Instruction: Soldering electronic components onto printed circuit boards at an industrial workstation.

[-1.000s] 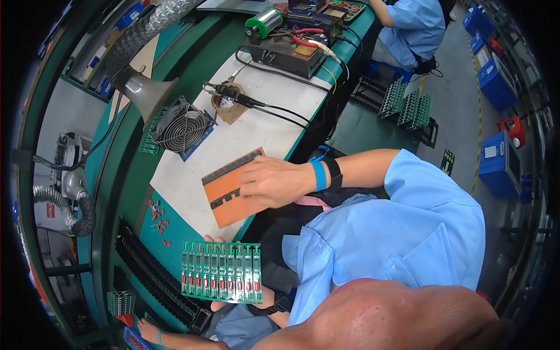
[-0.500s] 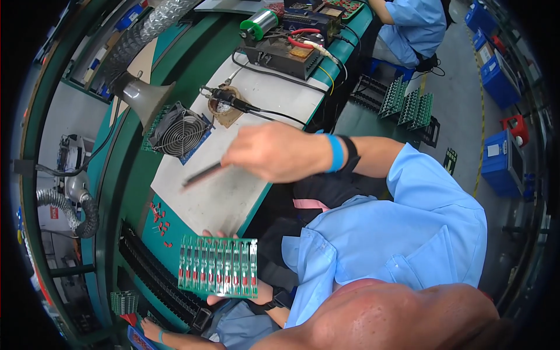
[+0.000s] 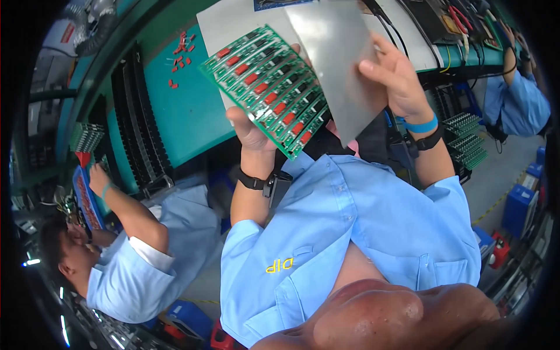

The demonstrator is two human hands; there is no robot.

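My left hand (image 3: 254,133) grips a green circuit board panel (image 3: 265,87) along its near side, thumb at the edge and the other fingers mostly hidden behind it. Rows of red and black components cover the panel's upper face, which is tilted toward me. Beside its right edge is a smooth grey sheet (image 3: 338,64), held upright at a slant by my right hand (image 3: 402,84). The right thumb lies over the sheet's right side; some of the fingers are hidden. Whether sheet and panel touch, I cannot tell.
Loose red components (image 3: 182,52) lie on the teal bench top (image 3: 192,111). Black slotted racks (image 3: 140,111) stand to the left. A co-worker (image 3: 140,256) sits at the lower left, another (image 3: 516,96) at the right. Green boards (image 3: 466,140) stand in a rack at right.
My view has swung round. Both hands are now higher in it, with the panel turned and brought beside my right hand. The right hand held a blurred, dark thin thing; a broad grey sheet now shows there.
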